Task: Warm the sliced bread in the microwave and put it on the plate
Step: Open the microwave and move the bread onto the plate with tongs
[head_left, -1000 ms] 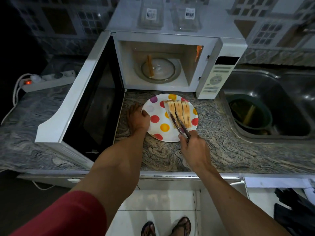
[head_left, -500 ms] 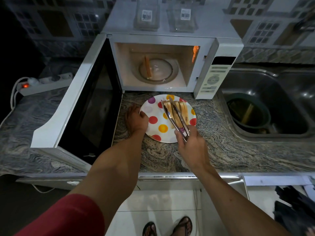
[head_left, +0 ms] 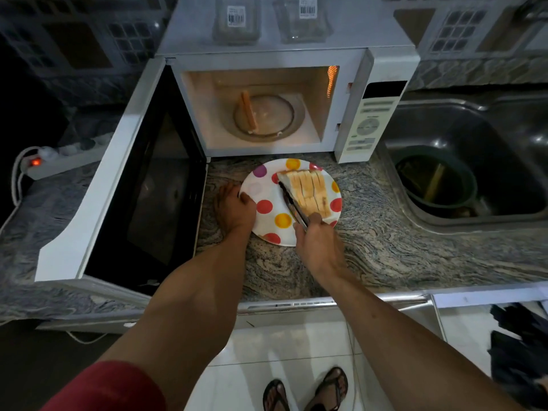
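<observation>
A white plate with coloured dots (head_left: 267, 200) lies on the counter in front of the open microwave (head_left: 267, 114). Several bread slices (head_left: 310, 189) stand side by side on its right half. My left hand (head_left: 234, 207) grips the plate's left rim. My right hand (head_left: 318, 243) holds metal tongs (head_left: 296, 210), whose tips lie along the left side of the bread stack. One bread slice (head_left: 248, 112) stands on edge on the glass turntable (head_left: 268, 117) inside the lit microwave.
The microwave door (head_left: 142, 185) hangs open to the left. A steel sink (head_left: 474, 164) with a dark green bowl (head_left: 436, 180) lies to the right. A power strip (head_left: 59, 158) sits far left. Two clear containers (head_left: 237, 19) stand on top of the microwave.
The tongs have shifted from across the middle of the bread to its left side, and the slices now stand pressed closer together. My left hand stays on the plate rim.
</observation>
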